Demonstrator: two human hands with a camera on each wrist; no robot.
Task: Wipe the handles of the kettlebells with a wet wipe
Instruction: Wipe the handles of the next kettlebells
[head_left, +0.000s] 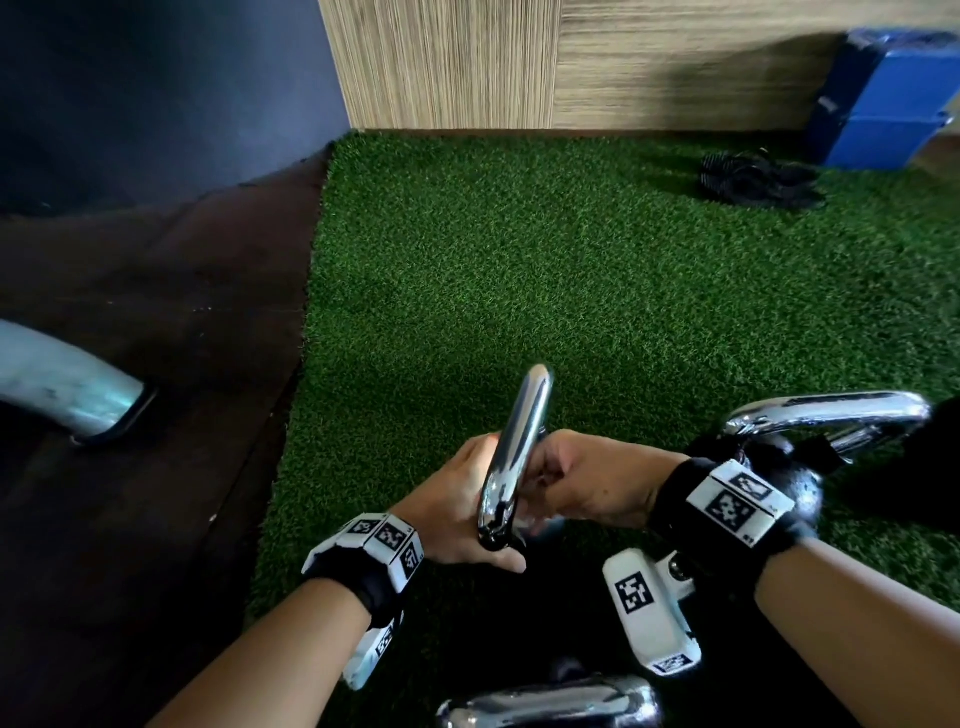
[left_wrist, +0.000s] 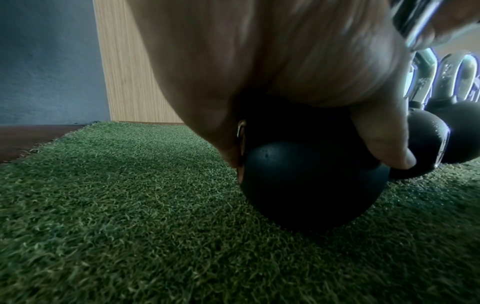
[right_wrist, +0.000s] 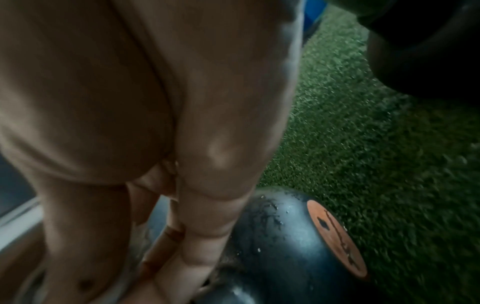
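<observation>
Kettlebell (left_wrist: 306, 185), black round body with polished chrome handle (head_left: 514, 447), standing on green artificial turf (head_left: 519, 260) beside dark flooring (head_left: 156, 312) and wood-grain wall (head_left: 519, 62); left hand (head_left: 457, 509) and right hand (head_left: 587, 483) both curled around handle.

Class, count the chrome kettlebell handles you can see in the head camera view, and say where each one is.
3: centre handle between left hand and right hand; right handle beyond the right wrist; bottom handle at the frame's edge. Others may lie out of view.
</observation>
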